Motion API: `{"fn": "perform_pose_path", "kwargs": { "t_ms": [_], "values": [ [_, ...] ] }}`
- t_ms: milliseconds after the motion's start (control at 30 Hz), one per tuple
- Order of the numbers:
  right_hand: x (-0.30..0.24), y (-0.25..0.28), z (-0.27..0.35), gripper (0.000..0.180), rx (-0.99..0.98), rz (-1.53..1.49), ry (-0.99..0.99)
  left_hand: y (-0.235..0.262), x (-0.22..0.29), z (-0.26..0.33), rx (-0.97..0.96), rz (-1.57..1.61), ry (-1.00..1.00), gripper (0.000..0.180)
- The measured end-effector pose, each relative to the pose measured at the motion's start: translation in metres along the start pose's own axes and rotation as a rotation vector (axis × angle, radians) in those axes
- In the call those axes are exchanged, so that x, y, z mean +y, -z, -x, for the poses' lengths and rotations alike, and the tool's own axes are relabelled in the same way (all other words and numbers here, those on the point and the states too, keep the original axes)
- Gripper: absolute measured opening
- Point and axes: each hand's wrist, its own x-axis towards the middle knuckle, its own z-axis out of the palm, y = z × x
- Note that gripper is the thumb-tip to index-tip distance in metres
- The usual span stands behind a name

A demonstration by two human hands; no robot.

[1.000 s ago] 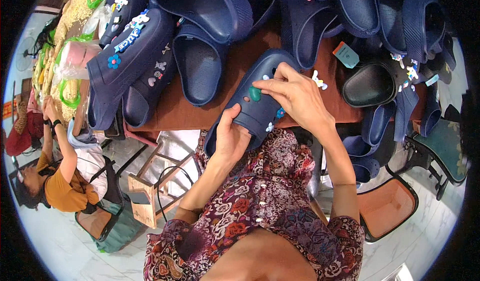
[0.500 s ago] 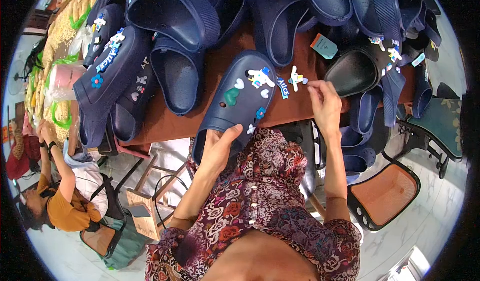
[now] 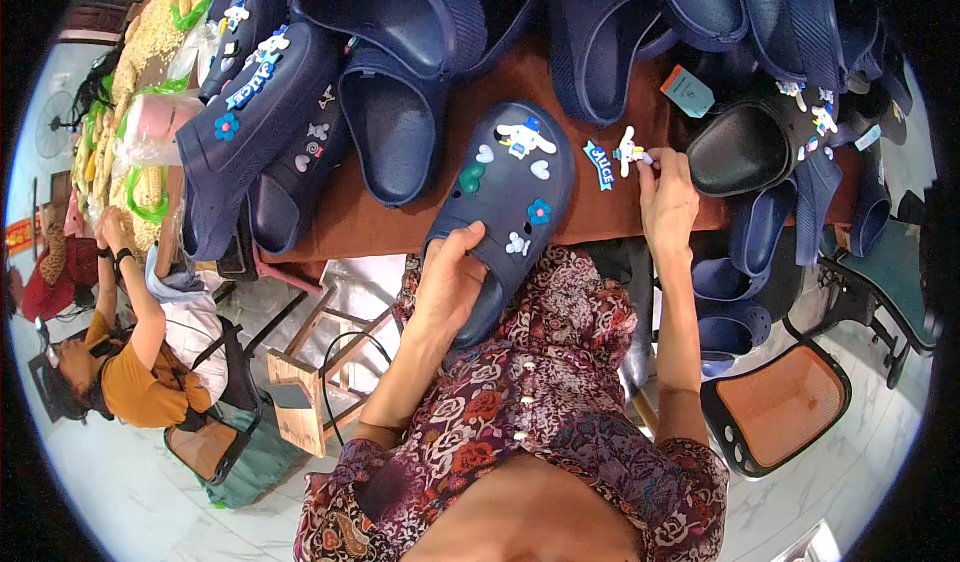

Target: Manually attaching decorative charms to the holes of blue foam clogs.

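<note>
My left hand [image 3: 447, 287] grips a navy clog [image 3: 500, 197] by its open heel end, thumb on top and the other fingers tucked inside or beneath. On the clog's upper sit a white dog charm with a blue hat [image 3: 527, 138], small pale hearts, a green charm [image 3: 471, 178], a blue flower [image 3: 539, 211] and a white mouse-like charm [image 3: 517, 244]. To the right, my right hand [image 3: 668, 197] pinches a small pale lilac charm [image 3: 646, 159]. Beside its fingertips, a white figure charm [image 3: 627, 152] and a blue lettered banner charm [image 3: 600, 166] lie on the brown cloth [image 3: 600, 218].
Many navy clogs [image 3: 390, 142] crowd the table's far side, several decorated [image 3: 255, 112]. A black-lined clog [image 3: 740, 147] and a teal tag [image 3: 687, 92] lie right. Orange-seated chair [image 3: 780, 402] and wooden stool [image 3: 297, 402] stand below. Another person [image 3: 150, 377] works at far left.
The whole view has shifted, moving the table rightward in the picture. My right fingertips have closed on the small lilac charm. The clog in my left hand has turned slightly and shifted left over the cloth.
</note>
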Motion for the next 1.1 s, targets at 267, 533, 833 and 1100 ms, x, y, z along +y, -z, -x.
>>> {"fn": "perform_pose_path", "kwargs": {
  "t_ms": [267,533,833,1100],
  "values": [
    [-0.025,0.021,0.014,0.014,-0.063,-0.343,-0.085,0.006,-0.004,-0.004,-0.02,0.062,0.028,0.045],
    [-0.072,0.016,0.04,0.021,-0.341,-0.851,-0.01,-0.001,-0.007,0.0,-0.018,0.079,0.001,0.045],
    [-0.087,0.006,0.039,0.027,-0.235,-0.712,0.213,0.004,-0.004,-0.002,-0.029,0.114,0.036,0.043],
    [-0.086,0.007,0.037,0.027,-0.153,-0.58,0.346,-0.002,0.001,-0.002,-0.075,0.127,0.035,0.037]
  ]
}}
